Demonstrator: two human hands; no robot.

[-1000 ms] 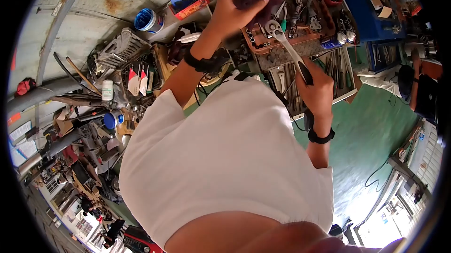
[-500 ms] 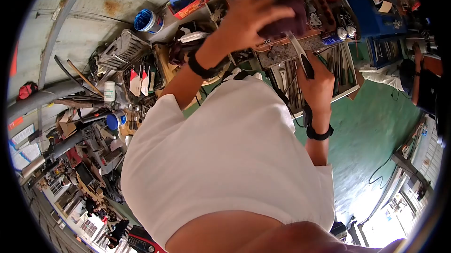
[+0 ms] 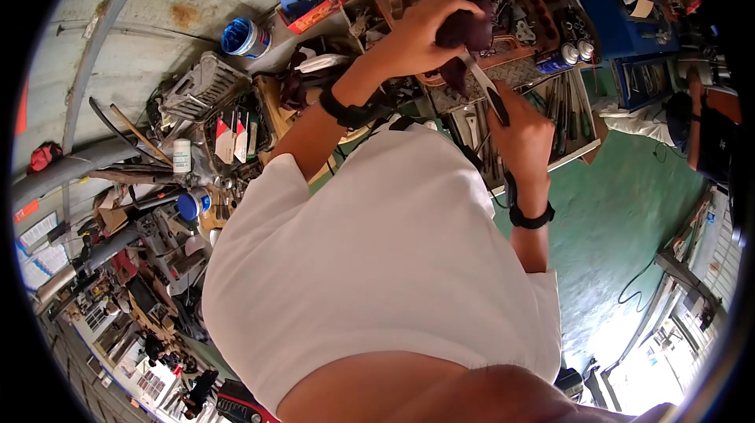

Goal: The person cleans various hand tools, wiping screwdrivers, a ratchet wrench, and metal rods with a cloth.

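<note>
My left hand (image 3: 431, 34) is closed on a dark purple cloth (image 3: 467, 28), which is bunched under the fingers and hangs down in a loose fold. The cloth covers the upper end of a long silver hand tool (image 3: 480, 79) with a black part along its handle; its exact kind is hidden. Closed around the lower handle is my right hand (image 3: 522, 134). Both hands are above the front of an open brown socket-set case (image 3: 393, 0).
Below the case, a drawer (image 3: 586, 154) holds several long tools. Spray cans (image 3: 560, 60) stand right of it, beside a blue cabinet (image 3: 598, 6). A blue-stained bucket (image 3: 245, 38) and a red box (image 3: 313, 16) are left. Another person's arm (image 3: 695, 112) shows at far right.
My left hand has closed on the cloth, having been spread and blurred before. The cloth has moved left and bunched around the tool's end. My right hand has shifted slightly left with the tool.
</note>
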